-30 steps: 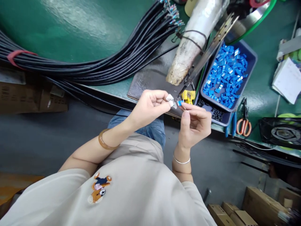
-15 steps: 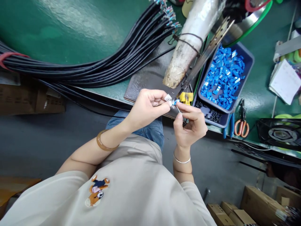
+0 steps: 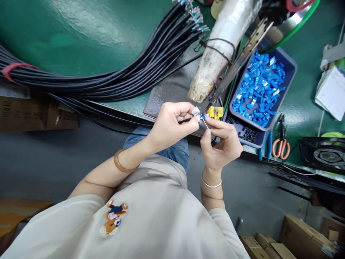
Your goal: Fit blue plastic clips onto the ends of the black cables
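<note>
My left hand [image 3: 172, 124] is closed in a pinch around the end of a black cable [image 3: 185, 120]. Whitish material [image 3: 196, 111] shows at its fingertips. Just to the right, the fingers of my right hand [image 3: 222, 144] pinch a thin pale wire [image 3: 205, 123] that runs between thumb and index finger. A small blue piece [image 3: 206, 116] sits at the right index fingertip, close to the cable end. How the wire and the blue piece join is too small to tell. Beyond the fingertips lies a yellow object [image 3: 216, 112] with dark stains.
A thick bundle of black cables [image 3: 107, 86] lies across the green table [image 3: 88, 32]. A wrapped white tube [image 3: 212, 68] and metal bar slant above my hands. Rightward are a bin [image 3: 290, 73] of blue connectors, a lower bin with small black parts, orange-handled pliers [image 3: 281, 144] and a fan [image 3: 323, 154].
The view has shifted slightly, so the scene sits a little further right. A dark stretch of cable now shows between my left fingers. Both hands keep nearly the same pinch.
</note>
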Demonstrator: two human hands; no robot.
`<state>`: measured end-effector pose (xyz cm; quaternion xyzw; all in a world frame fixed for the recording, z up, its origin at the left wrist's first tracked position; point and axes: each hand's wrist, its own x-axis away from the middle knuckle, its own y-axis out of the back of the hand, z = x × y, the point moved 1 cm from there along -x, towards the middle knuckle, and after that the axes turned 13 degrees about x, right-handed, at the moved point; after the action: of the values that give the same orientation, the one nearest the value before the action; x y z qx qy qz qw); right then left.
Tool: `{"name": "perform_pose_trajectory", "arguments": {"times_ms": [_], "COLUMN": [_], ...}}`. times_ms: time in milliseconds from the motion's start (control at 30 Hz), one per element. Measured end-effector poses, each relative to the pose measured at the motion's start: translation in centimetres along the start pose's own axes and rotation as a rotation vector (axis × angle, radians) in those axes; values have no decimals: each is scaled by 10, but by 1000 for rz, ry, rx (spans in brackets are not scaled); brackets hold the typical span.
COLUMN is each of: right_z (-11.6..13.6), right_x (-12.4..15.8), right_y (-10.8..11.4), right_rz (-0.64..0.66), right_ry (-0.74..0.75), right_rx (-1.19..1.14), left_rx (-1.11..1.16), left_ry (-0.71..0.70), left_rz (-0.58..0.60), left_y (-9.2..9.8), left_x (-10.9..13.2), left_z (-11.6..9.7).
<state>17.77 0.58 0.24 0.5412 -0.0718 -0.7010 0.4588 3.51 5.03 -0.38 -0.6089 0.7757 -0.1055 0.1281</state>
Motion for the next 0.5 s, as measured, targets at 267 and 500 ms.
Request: {"name": "perform_pose_trajectory", "arguments": {"times_ms": [267, 500], "right_z": [-1, 0], "right_x": [-1, -2], "right_y": [0, 0], "right_rz": [0, -4], "right_ry": [7, 8], "right_rx": [-23, -14], "left_rx": [-10, -53], "left_ry": [1, -5], "left_rz": [-5, -16], "left_y": [0, -1], "left_x": [0, 1], "left_z": [-1, -1]}}
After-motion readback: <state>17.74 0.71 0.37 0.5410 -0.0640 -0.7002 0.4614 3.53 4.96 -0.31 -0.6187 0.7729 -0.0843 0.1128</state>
